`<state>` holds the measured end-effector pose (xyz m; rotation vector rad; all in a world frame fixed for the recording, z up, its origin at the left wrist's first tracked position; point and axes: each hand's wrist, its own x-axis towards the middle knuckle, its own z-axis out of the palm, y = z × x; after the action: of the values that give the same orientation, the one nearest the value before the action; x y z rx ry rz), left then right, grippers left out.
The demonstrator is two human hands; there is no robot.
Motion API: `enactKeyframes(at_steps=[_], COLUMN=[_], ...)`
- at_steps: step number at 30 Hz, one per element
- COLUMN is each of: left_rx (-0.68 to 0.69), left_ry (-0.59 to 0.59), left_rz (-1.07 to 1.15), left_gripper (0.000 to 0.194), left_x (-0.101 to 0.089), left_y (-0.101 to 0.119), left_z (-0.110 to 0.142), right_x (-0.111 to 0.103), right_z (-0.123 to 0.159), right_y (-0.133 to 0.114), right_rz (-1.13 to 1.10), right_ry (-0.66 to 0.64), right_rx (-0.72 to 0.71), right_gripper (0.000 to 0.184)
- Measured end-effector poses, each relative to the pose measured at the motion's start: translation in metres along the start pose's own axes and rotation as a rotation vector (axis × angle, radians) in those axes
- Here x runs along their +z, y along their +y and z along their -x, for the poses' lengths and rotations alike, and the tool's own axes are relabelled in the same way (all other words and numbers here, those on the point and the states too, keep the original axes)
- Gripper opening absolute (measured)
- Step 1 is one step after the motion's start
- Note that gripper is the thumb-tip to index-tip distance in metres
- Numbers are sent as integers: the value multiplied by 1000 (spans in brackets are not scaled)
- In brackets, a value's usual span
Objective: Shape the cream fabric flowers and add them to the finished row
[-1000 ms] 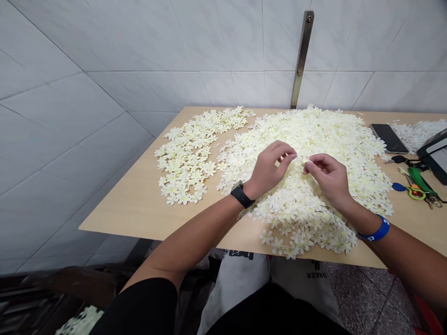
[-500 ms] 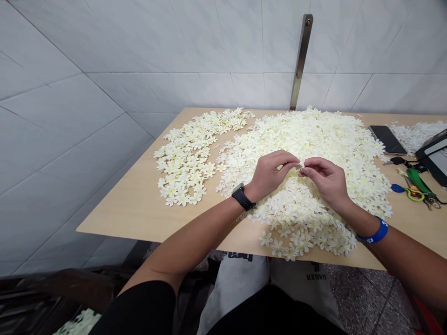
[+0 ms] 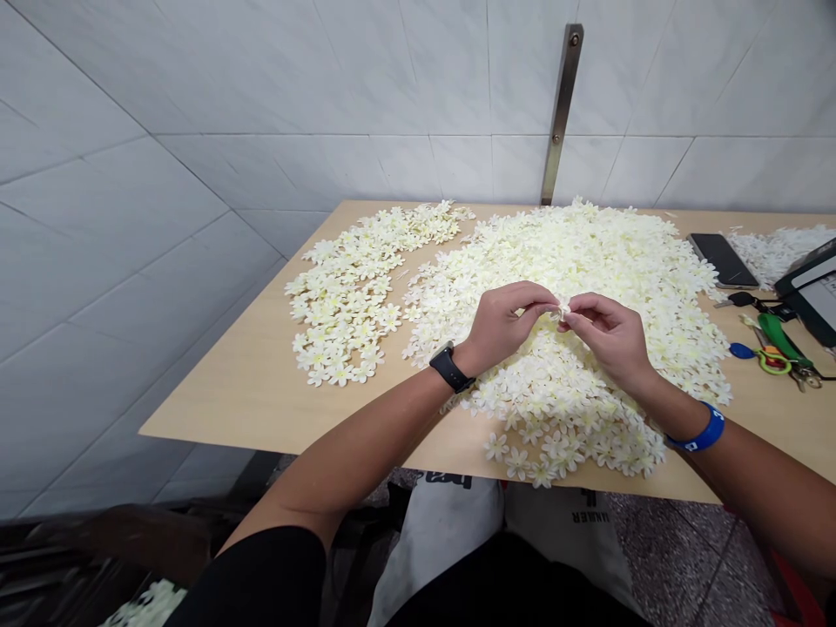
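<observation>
A big heap of small cream fabric flowers (image 3: 588, 287) covers the middle of the wooden table (image 3: 248, 392). Above it, my left hand (image 3: 502, 324) and my right hand (image 3: 604, 335) meet fingertip to fingertip, both pinched on one small white flower (image 3: 562, 309). My left wrist wears a black watch, my right a blue band. A flatter spread of flowers with yellowish centres (image 3: 356, 287) lies to the left of the heap.
A dark phone (image 3: 724, 259) lies at the right, with keys and green and blue tags (image 3: 774, 344) nearer me. A black device (image 3: 813, 287) and another flower pile (image 3: 777, 244) sit at the far right. A metal bracket (image 3: 560, 104) runs up the tiled wall.
My two hands have come together from slightly apart, and now both pinch the same flower above the heap. The view barely shifted.
</observation>
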<state>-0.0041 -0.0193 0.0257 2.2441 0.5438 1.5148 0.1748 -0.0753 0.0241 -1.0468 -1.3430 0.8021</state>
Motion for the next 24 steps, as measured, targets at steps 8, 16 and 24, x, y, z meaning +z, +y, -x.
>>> enactKeyframes(at_steps=[8, 16, 24], left_rx=[-62, -179, -358], left_ry=[-38, -69, -75], left_rz=[3, 112, 370], left_gripper=[22, 22, 21], left_x=[-1, 2, 10], left_y=[1, -2, 1], left_z=[-1, 1, 4], right_x=[0, 0, -1], right_z=[-2, 0, 4], right_y=[-4, 2, 6], right_rz=[32, 56, 222], right_ry=[7, 95, 79], right_rx=[9, -48, -278], right_gripper=[39, 21, 9])
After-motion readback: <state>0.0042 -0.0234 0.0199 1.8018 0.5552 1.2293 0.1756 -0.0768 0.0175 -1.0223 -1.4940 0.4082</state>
